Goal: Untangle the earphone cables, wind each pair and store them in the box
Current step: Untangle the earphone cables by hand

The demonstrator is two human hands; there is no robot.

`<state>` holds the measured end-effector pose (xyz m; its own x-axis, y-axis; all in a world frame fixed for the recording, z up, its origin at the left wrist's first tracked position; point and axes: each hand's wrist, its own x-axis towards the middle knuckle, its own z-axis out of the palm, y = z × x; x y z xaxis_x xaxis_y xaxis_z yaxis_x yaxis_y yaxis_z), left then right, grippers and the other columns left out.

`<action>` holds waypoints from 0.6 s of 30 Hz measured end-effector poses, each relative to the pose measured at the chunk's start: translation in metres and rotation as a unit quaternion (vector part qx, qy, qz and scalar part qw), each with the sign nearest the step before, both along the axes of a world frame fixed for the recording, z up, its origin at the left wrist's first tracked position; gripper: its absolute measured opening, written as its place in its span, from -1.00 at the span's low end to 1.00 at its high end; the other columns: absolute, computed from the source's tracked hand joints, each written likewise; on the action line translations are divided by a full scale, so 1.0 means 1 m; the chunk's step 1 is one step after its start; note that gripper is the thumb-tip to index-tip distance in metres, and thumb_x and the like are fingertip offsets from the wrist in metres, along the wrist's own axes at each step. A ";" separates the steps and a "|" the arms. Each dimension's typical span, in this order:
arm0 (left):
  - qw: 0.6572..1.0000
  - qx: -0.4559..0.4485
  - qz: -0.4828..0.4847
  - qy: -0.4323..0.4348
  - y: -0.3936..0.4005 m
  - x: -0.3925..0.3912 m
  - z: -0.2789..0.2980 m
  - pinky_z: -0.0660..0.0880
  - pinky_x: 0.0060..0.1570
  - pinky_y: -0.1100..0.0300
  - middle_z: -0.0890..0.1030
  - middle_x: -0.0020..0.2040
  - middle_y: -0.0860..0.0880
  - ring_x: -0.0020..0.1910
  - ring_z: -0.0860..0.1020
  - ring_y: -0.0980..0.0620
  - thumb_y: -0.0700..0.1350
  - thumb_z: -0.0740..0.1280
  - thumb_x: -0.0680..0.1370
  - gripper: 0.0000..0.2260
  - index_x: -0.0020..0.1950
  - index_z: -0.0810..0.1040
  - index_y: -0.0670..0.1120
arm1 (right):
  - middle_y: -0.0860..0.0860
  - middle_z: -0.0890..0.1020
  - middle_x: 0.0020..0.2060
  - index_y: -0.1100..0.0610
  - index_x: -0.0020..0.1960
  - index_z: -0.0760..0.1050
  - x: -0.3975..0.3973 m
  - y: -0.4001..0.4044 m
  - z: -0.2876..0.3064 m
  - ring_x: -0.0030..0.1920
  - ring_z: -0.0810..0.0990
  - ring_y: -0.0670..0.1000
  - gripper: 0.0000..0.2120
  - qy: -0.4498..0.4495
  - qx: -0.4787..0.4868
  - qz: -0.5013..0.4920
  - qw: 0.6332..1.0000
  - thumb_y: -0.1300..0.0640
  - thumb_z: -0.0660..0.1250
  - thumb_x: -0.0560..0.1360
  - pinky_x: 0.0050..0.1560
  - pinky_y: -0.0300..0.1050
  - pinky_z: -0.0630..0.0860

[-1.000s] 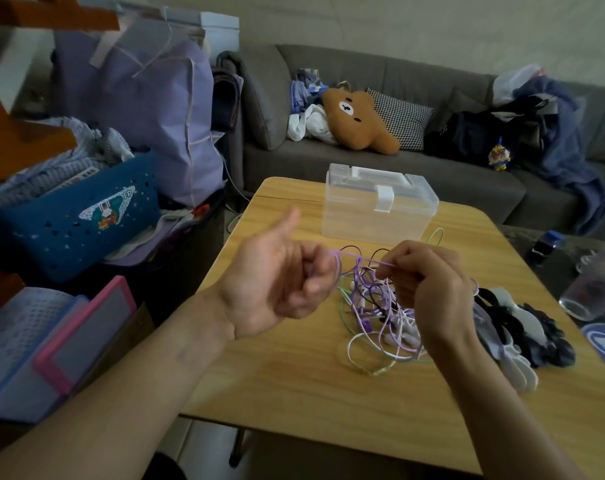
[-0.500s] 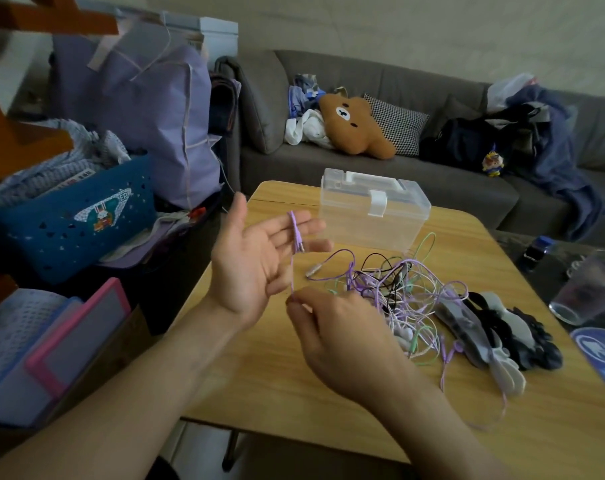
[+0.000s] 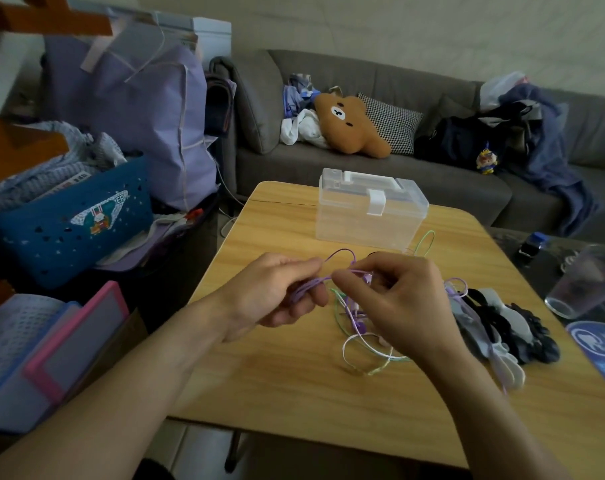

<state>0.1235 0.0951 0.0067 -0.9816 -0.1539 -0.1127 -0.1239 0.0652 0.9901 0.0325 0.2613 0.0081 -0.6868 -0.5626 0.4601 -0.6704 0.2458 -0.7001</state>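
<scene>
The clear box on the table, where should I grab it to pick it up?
Grab the clear box by the white handle lying flat in its lid, coming straight down from above. The handle sits in the middle of the top, and the white latch looks closed, so the lid should stay shut.

The wooden surface [image 3: 294,382] carries a clear lidded box [image 3: 370,211] at its far side. Tangled earphone cables [image 3: 360,341] lie mid-surface. Dark and white fabric pieces [image 3: 509,327] lie to their right.

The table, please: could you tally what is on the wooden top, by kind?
Clear plastic box: 1
Tangle of earphone cables: 1, strands too knotted to count
Pile of dark and grey fabric pieces: 1
Total: 3 kinds
</scene>
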 end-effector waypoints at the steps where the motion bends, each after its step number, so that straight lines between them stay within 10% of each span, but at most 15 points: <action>1: 0.999 0.043 -0.008 -0.008 -0.001 0.000 0.001 -0.01 -0.47 0.16 0.35 -0.45 -0.05 -0.53 0.20 0.05 0.00 0.15 0.66 -0.63 -0.26 0.54 -0.13 | -0.03 0.41 -0.60 0.01 -0.31 0.65 -0.002 0.002 0.001 -0.53 0.29 -0.12 -0.80 -0.020 0.011 0.013 1.000 -0.02 0.47 0.46 -0.46 -0.24 0.24; 10: 0.909 0.406 0.078 0.051 0.004 -0.009 0.010 0.00 -0.59 0.31 0.40 -0.48 0.06 -0.62 0.30 0.18 -0.04 0.12 0.65 -0.72 -0.22 0.42 -0.07 | -0.12 0.34 -0.59 0.04 -0.11 0.64 0.010 -0.005 -0.017 -0.53 0.30 -0.09 -0.70 -0.022 0.117 0.090 0.989 -0.01 0.20 0.65 -0.42 -0.27 0.20; 18: 0.917 0.270 0.259 0.135 0.002 -0.019 -0.006 0.23 -0.63 0.37 0.70 -0.08 -0.12 -0.13 0.71 0.03 -0.27 0.18 0.67 -0.84 0.05 0.55 -0.20 | 0.00 0.63 -0.25 -0.03 0.14 0.52 0.031 -0.019 -0.036 -0.19 0.58 0.13 -0.79 0.071 0.176 0.111 0.976 -0.02 0.16 0.60 -0.12 0.08 0.52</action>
